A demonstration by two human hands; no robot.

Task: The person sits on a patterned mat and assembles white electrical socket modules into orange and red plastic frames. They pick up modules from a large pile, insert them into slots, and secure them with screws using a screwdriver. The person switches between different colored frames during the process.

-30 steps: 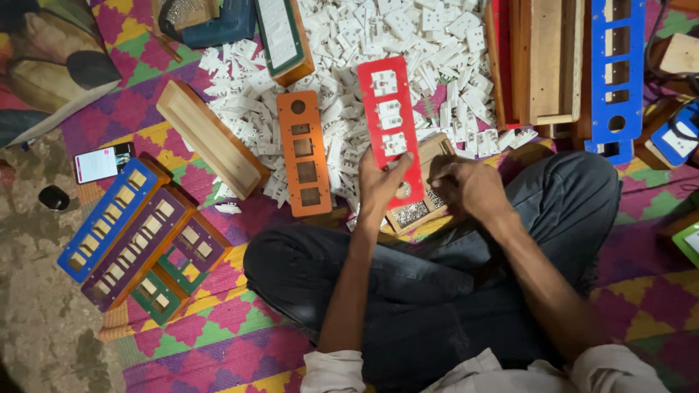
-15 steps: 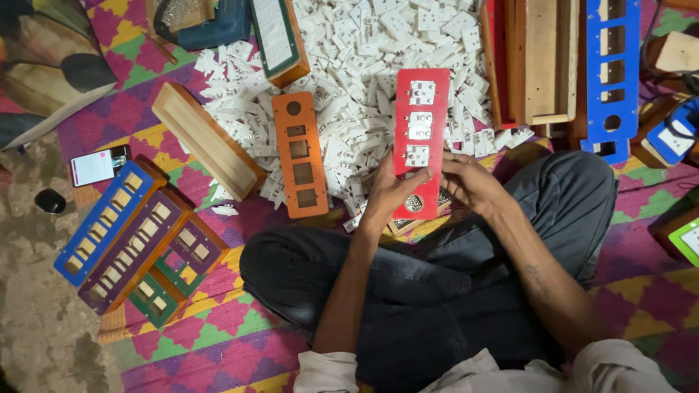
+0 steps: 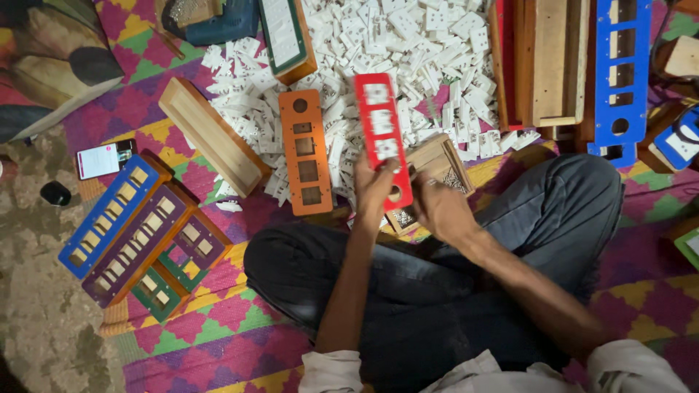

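The left hand (image 3: 375, 191) grips the near end of a red switch-board faceplate (image 3: 381, 135), thumb and fingers closed on its lower edge, so the plate slants up toward 12 o'clock over the heap of white switch parts (image 3: 422, 51). White inserts fill three of the plate's upper cut-outs. The right hand (image 3: 439, 211) sits just beside it at 3 o'clock, fingers curled against the plate's lower right edge and over a small wooden box (image 3: 431, 164) lying under the plate; whether it pinches anything cannot be told. At 9 o'clock of the red plate lies an orange faceplate (image 3: 308, 151), flat on the patterned mat (image 3: 240, 320). Farther out at 9 o'clock rests an open wooden box (image 3: 211, 135), and at 8 o'clock three boards, blue (image 3: 113, 215), purple (image 3: 142, 244) and green (image 3: 178, 273), lie side by side. A tall blue faceplate (image 3: 621, 73) stands at 2 o'clock.
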